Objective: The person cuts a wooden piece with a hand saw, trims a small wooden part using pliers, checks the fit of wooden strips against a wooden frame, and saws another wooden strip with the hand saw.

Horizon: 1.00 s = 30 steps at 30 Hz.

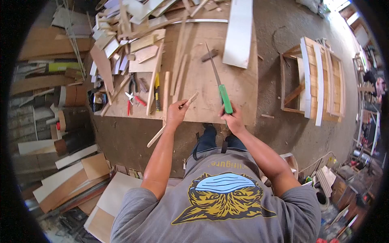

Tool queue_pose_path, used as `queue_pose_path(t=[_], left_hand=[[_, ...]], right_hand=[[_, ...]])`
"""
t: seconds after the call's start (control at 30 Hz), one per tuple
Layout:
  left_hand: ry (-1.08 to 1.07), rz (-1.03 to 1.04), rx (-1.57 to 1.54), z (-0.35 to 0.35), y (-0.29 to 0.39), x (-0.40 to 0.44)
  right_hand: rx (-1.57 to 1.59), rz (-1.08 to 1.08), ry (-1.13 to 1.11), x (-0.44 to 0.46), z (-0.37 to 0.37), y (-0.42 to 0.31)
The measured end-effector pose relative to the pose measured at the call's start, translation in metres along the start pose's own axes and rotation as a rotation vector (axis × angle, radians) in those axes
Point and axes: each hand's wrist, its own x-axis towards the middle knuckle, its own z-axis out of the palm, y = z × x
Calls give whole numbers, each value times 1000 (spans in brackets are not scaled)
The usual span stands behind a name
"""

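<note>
My left hand point(176, 114) is closed around a thin wooden strip point(155, 137), which slants up past my fingers over the front edge of the plywood worktable point(239, 91). In my right hand point(234, 120) is a handsaw point(225, 99) by its green handle, with the narrow blade pointing up and away over the table. The blade and the strip are apart. Beyond the saw, a small dark block point(209, 56) lies on the plywood. Left of my left hand lie a yellow and black tool point(157, 87), red-handled pliers point(139, 101) and dark-handled pliers point(133, 84).
Wood offcuts point(133, 20) are heaped on the table's far left. A long white board point(238, 34) lies at the far right of the tabletop. On the floor to the right stands a wooden frame point(308, 81). Stacked panels point(83, 178) lean at lower left.
</note>
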Motion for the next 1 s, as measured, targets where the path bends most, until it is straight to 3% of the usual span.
queue_pose_path(t=[0.1,0.13,0.27,0.37,0.5,0.57,0.67,1.0], left_hand=[[-105,77,1,51,46,-5],[-95,191,14,73,57,-4],[-279,368,169,159,112,0],[-418,481,326,230,122,25],[-402,483,376,291,142,40],[-333,514,397,310,149,45],[-243,779,540,322,143,55],[-155,845,574,323,115,64]], right_hand=[[23,27,111,-57,-44,-58],[-6,36,164,-76,-60,-67],[-369,-261,465,-132,-121,-80],[-412,-217,553,-162,-162,-64],[-426,-128,635,-178,-187,-38],[-414,-120,633,-177,-189,-32],[-399,-93,604,-172,-191,-17],[-333,-136,482,-162,-189,8]])
